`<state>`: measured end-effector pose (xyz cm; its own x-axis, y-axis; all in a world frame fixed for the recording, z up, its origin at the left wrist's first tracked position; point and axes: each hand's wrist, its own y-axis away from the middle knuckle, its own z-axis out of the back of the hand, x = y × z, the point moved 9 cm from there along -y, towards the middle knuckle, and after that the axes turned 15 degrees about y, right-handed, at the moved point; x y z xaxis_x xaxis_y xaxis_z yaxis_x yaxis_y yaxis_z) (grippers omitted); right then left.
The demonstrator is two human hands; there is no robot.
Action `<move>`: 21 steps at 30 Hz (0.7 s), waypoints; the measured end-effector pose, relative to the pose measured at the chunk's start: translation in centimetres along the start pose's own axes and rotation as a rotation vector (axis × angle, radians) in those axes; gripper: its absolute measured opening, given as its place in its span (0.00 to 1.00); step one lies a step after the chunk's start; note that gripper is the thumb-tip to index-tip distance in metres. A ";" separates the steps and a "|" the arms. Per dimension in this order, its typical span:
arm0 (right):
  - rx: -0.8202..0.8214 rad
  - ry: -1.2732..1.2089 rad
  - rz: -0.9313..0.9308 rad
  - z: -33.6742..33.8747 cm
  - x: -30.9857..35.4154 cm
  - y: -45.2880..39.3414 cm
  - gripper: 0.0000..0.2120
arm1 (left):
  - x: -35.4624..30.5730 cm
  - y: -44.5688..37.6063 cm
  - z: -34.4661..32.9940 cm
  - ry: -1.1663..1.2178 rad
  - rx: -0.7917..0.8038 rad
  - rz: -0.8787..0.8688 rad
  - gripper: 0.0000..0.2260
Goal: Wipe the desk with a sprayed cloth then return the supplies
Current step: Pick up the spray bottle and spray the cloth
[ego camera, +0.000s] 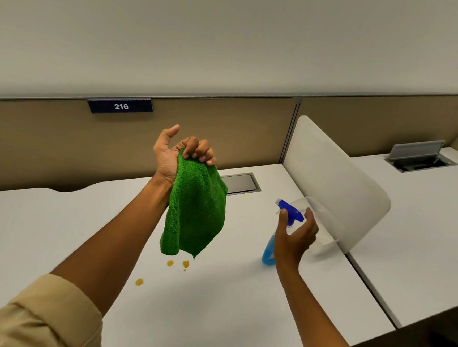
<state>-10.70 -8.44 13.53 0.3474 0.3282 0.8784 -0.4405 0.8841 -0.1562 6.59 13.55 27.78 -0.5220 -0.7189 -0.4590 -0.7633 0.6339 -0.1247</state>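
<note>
Head – cloth (195, 212) under left hand (181, 152)

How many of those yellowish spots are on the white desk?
3, plus a tiny speck. Two spots sit side by side just below the hanging green cloth, the speck under the right one; the third lies nearer the person, to the left. The cloth may hide more.

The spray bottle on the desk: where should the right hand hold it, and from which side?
Probably at the narrow neck just under the blue spray head, coming from the near side, where the right hand is open. The spray bottle stands upright and its nozzle points left, toward the green cloth.
</note>
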 end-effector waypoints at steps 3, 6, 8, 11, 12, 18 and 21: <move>0.037 -0.079 0.083 -1.6 3.3 3.0 0.26 | -1.1 1.3 -0.9 0.022 0.023 0.004 0.25; 0.209 -0.186 0.098 -4.8 5.6 5.9 0.22 | -2.6 2.7 -1.9 0.033 0.048 0.004 0.27; 0.449 -0.340 0.004 -8.3 6.4 8.0 0.20 | -3.5 3.6 -2.6 0.043 0.061 0.002 0.28; 0.804 -0.651 -0.275 -13.3 7.1 11.4 0.28 | -4.9 4.8 -3.3 0.070 0.077 -0.006 0.30; 0.906 -0.771 -0.376 -14.6 7.5 12.7 0.33 | -5.2 5.2 -3.4 0.079 0.079 -0.008 0.31; 1.130 -0.997 -0.702 -17.7 9.7 18.4 0.34 | -6.7 6.8 -4.3 0.131 0.098 -0.024 0.31; 0.991 -0.662 -0.811 -18.1 7.1 20.3 0.16 | -7.2 7.0 -4.8 0.148 0.107 -0.034 0.31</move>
<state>-2.16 17.84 8.40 0.4564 -0.5984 0.6585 -0.7901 0.0677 0.6092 3.18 21.80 34.39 -0.5526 -0.7698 -0.3194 -0.7411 0.6292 -0.2343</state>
